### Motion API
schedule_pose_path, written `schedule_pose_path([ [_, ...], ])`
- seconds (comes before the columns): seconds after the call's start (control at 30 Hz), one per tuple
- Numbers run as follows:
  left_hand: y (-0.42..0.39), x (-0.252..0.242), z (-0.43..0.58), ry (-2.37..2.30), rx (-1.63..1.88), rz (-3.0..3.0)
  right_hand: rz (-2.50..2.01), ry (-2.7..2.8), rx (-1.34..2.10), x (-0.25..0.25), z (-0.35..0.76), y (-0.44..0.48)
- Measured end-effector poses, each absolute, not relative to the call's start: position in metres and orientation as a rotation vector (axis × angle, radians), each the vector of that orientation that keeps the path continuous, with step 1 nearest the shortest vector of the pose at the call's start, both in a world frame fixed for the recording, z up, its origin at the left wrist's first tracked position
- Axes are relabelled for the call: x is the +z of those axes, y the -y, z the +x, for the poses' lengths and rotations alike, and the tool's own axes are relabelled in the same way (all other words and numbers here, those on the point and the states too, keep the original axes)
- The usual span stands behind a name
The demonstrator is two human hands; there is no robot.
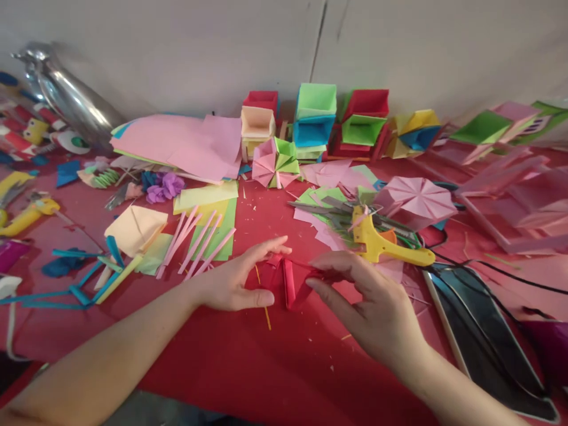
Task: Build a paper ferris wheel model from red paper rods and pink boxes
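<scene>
In the middle of the head view a small red folded paper piece (289,284) stands or lies on the red tabletop, between my two hands. My left hand (237,278) is just left of it, thumb and fingers apart, holding nothing. From the right, my right hand (370,302) curls thumb and forefinger around a dark red bit of paper (320,275); its shape is mostly hidden by the fingers. A thin yellow strip (267,318) lies under my left thumb.
A yellow glue gun (377,239) lies behind my right hand, its cable near a dark tablet-like panel (483,337). Pink paper sticks (213,245) and blue paper rods (80,296) lie left. Folded paper boxes (315,115) line the wall; a metal jug (75,89) stands back left.
</scene>
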State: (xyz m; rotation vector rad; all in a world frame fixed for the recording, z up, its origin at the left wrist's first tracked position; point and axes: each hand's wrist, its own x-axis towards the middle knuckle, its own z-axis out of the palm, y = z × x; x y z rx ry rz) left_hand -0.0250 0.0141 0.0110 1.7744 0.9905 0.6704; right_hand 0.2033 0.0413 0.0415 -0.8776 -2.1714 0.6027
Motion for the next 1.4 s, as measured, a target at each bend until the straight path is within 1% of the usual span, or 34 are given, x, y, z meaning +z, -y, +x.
schedule_pose_path([
  [0.13,-0.017,0.013,-0.031,-1.05,0.585,1.855,-0.845,2.2,0.577,0.042,0.203,-0.044],
  [0.43,-0.014,0.005,-0.014,-1.138,0.753,1.804,-0.782,2.236,0.52,0.045,0.197,-0.044],
  [0.7,-0.011,0.001,-0.005,-1.193,0.758,1.793,-0.761,2.251,0.469,0.044,0.198,-0.042],
  [0.97,-0.008,-0.008,-0.001,-1.322,0.684,1.925,-0.644,2.25,0.582,0.04,0.193,-0.041],
  [1.27,-0.011,-0.005,-0.001,-1.369,0.603,1.995,-0.628,2.288,0.716,0.043,0.199,-0.04],
  [1.4,-0.011,-0.004,0.001,-1.361,0.613,1.968,-0.644,2.178,0.784,0.044,0.205,-0.05],
])
